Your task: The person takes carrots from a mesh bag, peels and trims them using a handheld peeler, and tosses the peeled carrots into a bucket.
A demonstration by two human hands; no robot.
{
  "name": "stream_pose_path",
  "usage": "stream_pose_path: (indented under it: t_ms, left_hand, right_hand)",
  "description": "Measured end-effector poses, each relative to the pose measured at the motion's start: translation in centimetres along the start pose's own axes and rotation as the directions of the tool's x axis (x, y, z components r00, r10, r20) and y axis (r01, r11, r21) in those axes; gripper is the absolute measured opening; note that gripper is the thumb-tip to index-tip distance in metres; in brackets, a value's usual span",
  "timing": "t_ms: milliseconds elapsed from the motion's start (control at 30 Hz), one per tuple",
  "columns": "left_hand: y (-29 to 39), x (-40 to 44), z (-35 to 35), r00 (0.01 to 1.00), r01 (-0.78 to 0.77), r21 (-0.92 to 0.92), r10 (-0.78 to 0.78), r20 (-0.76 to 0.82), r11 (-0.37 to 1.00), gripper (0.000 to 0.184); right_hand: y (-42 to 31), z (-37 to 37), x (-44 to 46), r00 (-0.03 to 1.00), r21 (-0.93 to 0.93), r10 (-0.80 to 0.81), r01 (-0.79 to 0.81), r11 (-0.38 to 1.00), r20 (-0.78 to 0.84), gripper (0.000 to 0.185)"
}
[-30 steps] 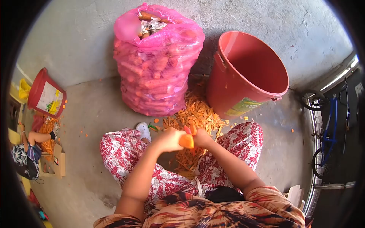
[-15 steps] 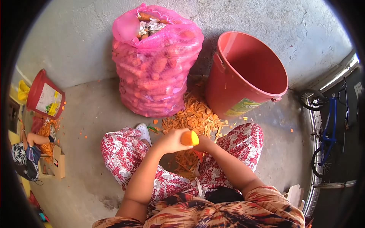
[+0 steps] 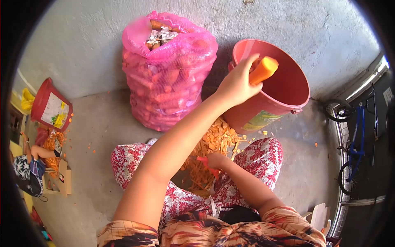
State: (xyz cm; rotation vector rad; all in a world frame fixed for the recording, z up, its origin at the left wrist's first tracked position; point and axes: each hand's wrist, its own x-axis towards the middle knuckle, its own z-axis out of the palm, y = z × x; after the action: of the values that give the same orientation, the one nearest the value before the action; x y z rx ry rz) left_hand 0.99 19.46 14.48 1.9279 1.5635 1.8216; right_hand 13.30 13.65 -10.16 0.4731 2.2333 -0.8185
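My left hand is closed round a peeled orange carrot, held over the near rim of the large red bucket. One cut end of the carrot faces up and away from me. Low between my knees, my right hand is wrapped round a red peeler, mostly hidden by the fingers. Beneath and beyond it lies a heap of orange peelings and cut carrot pieces on the floor. A pink mesh sack full of carrots stands upright to the left of the bucket.
A grey wall rises behind the sack and bucket. At far left, another person sits by a second red bucket, more peelings and a cardboard box. A blue bicycle is at far right.
My left hand has carried the carrot forward and right, from beside my right hand to over the bucket. My right hand stays low, and the peeler in it now shows more.
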Motion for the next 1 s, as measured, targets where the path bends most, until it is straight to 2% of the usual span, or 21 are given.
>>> stream_pose_path:
  t_ms: [33, 100, 133, 200, 300, 367, 433, 500, 567, 633, 667, 700, 767, 867, 967, 1000]
  left_hand:
    - [0.2, 1.3, 0.7, 0.995, 0.075, -0.132, -0.083, -0.056, 0.988, 0.059]
    - [0.3, 2.1, 1.8, 0.942, 0.254, -0.431, -0.323, -0.093, 0.866, 0.042]
    - [0.1, 1.7, 1.7, 0.921, 0.351, -0.465, -0.389, 0.015, 0.813, 0.036]
    - [-0.8, 0.3, 1.1, 0.841, 0.534, -0.496, -0.49, 0.229, 0.685, 0.024]
    - [-5.1, -1.8, -0.9, 0.864, 0.502, -0.173, -0.483, 0.14, 0.847, 0.014]
    - [-7.4, -1.4, -4.1, 0.79, 0.608, -0.261, -0.605, 0.1, 0.75, 0.013]
    - [-12.2, -0.4, -7.9, 0.837, 0.522, -0.124, -0.535, -0.117, 0.844, 0.012]
    - [-14.6, 0.8, -12.1, 0.9, 0.393, 0.22, -0.324, -0.29, 0.893, 0.01]
    - [-13.9, 2.0, -15.9, 0.934, 0.35, 0.517, -0.247, -0.258, 0.782, 0.01]
    - [-14.3, 2.7, -19.6, 0.986, 0.124, 0.826, -0.161, -0.041, 0.549, 0.013]
    - [-14.4, 3.0, -21.0, 0.963, 0.118, 0.878, -0.268, 0.013, 0.463, 0.017]
    - [-15.3, 3.1, -22.8, 0.948, 0.045, 0.91, -0.304, 0.091, 0.413, 0.018]
    - [-14.6, 3.8, -24.4, 0.802, 0.153, 0.937, -0.594, 0.069, 0.316, 0.031]
    - [-14.1, 3.5, -25.6, 0.642, 0.015, 0.992, -0.762, 0.087, 0.126, 0.046]
    - [-15.6, 3.0, -26.2, 0.539, -0.075, 0.994, -0.835, 0.111, 0.083, 0.048]
    - [-14.8, 3.1, -25.8, 0.436, -0.097, 0.994, -0.896, 0.083, 0.045, 0.047]
  right_hand:
    - [0.3, 0.3, 0.3, 1.0, 0.025, 0.001, -0.001, 1.0, -0.006, 0.023]
    - [0.3, 0.5, 0.8, 1.0, 0.077, -0.003, 0.004, 0.997, -0.019, 0.024]
    - [0.1, 0.6, 0.7, 1.0, 0.08, -0.01, 0.011, 0.997, -0.014, 0.023]
    - [-0.3, 0.1, 0.3, 1.0, 0.083, -0.025, 0.025, 0.996, -0.007, 0.023]
    - [-3.5, -2.7, -3.7, 0.998, 0.018, -0.024, 0.024, 1.0, -0.051, 0.023]
    - [-3.3, -2.7, -3.5, 0.997, 0.027, -0.05, 0.052, 0.998, -0.066, 0.023]
    - [-3.2, -2.0, -3.0, 0.994, 0.025, -0.062, 0.065, 0.998, -0.094, 0.022]
    - [-2.7, -1.2, -1.9, 0.988, 0.009, -0.057, 0.059, 0.998, -0.145, 0.022]
    - [-2.8, -1.3, -1.9, 0.989, 0.038, -0.07, 0.075, 0.996, -0.131, 0.022]
    - [-2.7, -1.4, -1.6, 0.991, 0.061, -0.086, 0.092, 0.994, -0.101, 0.022]
    - [-2.6, -1.3, -1.3, 0.992, 0.072, -0.095, 0.101, 0.992, -0.077, 0.023]
    - [-2.7, -1.2, -1.0, 0.993, 0.086, -0.104, 0.108, 0.99, -0.054, 0.023]
    - [-3.0, -1.4, -1.1, 0.995, 0.047, -0.096, 0.097, 0.994, -0.03, 0.025]
    - [-3.0, -1.1, -0.7, 0.993, 0.052, -0.113, 0.115, 0.992, -0.029, 0.03]
    - [-3.5, -1.6, -0.9, 0.994, 0.047, -0.104, 0.106, 0.993, -0.037, 0.028]
    - [-3.9, -1.8, -1.3, 0.995, 0.041, -0.095, 0.097, 0.994, -0.036, 0.026]
